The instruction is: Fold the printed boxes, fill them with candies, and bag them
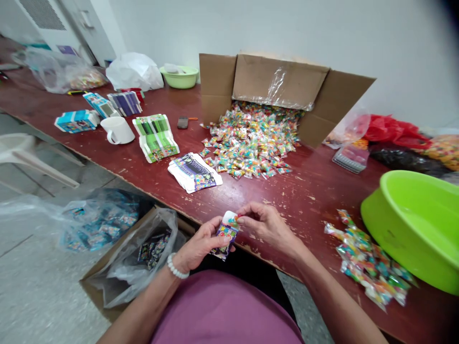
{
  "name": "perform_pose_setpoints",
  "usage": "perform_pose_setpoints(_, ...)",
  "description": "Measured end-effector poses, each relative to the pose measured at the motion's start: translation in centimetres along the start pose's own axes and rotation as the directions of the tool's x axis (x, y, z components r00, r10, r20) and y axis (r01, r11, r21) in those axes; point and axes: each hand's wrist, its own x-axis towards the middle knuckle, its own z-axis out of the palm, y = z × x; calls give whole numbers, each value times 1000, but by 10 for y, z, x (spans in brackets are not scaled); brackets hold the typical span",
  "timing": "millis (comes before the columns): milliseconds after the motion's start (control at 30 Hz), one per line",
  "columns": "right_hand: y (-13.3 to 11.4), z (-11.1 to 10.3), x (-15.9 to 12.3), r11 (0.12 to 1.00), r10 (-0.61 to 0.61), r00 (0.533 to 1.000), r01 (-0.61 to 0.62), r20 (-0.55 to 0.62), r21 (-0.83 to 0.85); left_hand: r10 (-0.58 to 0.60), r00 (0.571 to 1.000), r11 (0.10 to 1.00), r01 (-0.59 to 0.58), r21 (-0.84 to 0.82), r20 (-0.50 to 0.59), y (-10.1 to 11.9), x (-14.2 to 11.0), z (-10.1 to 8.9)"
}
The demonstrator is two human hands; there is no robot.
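Note:
My left hand [201,242] is closed around a small purple candy box [225,234] with its white top flap up, held just off the table's front edge. At the mouth of that box, my right hand [267,223] pinches a small wrapped candy [233,220] with colourful contents; how far it sits inside is hard to see. Beyond my hands lies a stack of flat purple box blanks [195,173]. A large heap of wrapped candies [251,141] spills from a tipped cardboard carton [279,81] behind it.
Green box blanks [157,137], a white mug [117,130] and blue box stacks [77,121] stand to the left. A lime-green basin [412,229] is at right beside longer candy packets [369,263]. Below the edge, a lined carton [118,272] holds dark filled boxes.

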Motion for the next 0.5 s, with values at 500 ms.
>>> perform_pose_setpoints(500,2,24,1,998,-42,999,42,-2,-50,97,984,989,-80,121,-147,-3,1,13)
